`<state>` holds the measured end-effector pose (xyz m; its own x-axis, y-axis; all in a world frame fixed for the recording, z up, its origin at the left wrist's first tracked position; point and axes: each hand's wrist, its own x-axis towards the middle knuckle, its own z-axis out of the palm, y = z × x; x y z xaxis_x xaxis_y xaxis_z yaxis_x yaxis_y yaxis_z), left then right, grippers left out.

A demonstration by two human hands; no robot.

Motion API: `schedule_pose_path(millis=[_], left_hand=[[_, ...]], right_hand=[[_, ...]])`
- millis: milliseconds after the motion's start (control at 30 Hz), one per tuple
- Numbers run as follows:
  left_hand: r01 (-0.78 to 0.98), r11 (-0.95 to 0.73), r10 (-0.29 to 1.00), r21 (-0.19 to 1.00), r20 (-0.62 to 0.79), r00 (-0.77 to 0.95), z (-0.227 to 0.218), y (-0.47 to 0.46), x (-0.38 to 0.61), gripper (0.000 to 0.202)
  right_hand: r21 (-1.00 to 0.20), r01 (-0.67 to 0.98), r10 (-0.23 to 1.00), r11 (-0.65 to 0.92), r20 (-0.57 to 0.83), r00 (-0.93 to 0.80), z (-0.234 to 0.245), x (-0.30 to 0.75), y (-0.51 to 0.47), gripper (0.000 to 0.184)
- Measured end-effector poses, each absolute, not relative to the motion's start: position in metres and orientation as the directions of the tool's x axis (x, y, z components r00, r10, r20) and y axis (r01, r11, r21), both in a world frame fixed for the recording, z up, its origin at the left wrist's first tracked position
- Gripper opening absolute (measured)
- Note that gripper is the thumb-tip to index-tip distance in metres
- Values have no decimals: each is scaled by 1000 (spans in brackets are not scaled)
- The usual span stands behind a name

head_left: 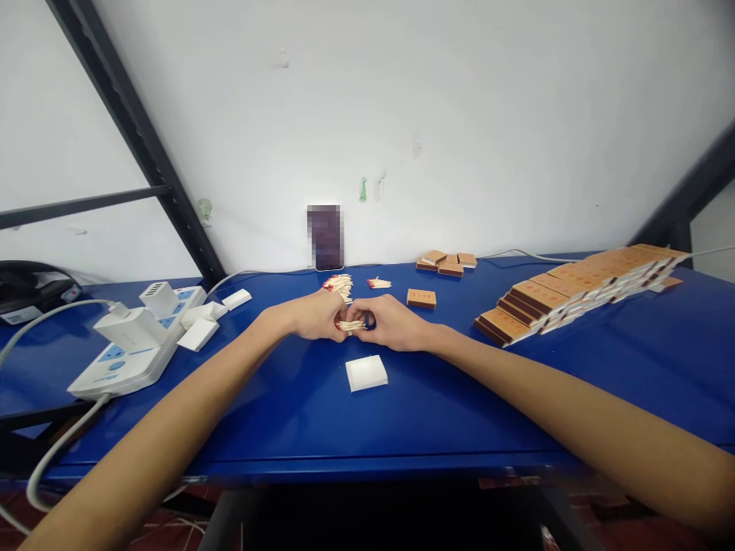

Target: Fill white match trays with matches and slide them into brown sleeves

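Note:
My left hand [322, 315] and my right hand [395, 321] meet over the blue table, both with fingers curled round a small bundle of matches [351, 326]. The red heads in the bundle point toward my left hand. Just behind my left hand lies a larger pile of matches [341, 286], and a few loose matches [379, 283] rest to its right. In front of my hands sits a white matchbox tray [366, 373]. A closed brown matchbox [421, 298] lies behind my right hand.
Long stacked rows of matchboxes [574, 287] stand at right, with several more matchboxes [446, 262] near the wall. White trays [198, 334] lie beside a power strip [155, 356] with chargers at left. A phone [326, 237] leans on the wall. The table edge [367, 468] is close.

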<state>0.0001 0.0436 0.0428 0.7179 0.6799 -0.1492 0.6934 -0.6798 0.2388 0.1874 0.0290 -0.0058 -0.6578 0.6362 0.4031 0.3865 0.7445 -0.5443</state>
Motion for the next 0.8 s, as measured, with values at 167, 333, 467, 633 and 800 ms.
schedule_pose_path(millis=[167,333,467,633,800], left_hand=[[704,-676,669,218,-219,711,47,48,4,17],[716,-671,672,192,-250,697,49,47,7,19],[720,-674,677,165,-251,692,48,47,8,18],[708,-693,671,136,-235,703,50,46,10,18],[701,-695,664,159,-233,711,51,48,11,19]], right_hand=[[-565,376,645,734,409,-645,-6,188,29,19],[-581,379,659,720,403,-634,-5,188,29,20],[-576,386,664,720,413,-623,-6,188,30,20],[-561,406,668,721,407,-623,-5,188,29,20],[-539,409,654,736,412,-634,-4,189,29,18]])
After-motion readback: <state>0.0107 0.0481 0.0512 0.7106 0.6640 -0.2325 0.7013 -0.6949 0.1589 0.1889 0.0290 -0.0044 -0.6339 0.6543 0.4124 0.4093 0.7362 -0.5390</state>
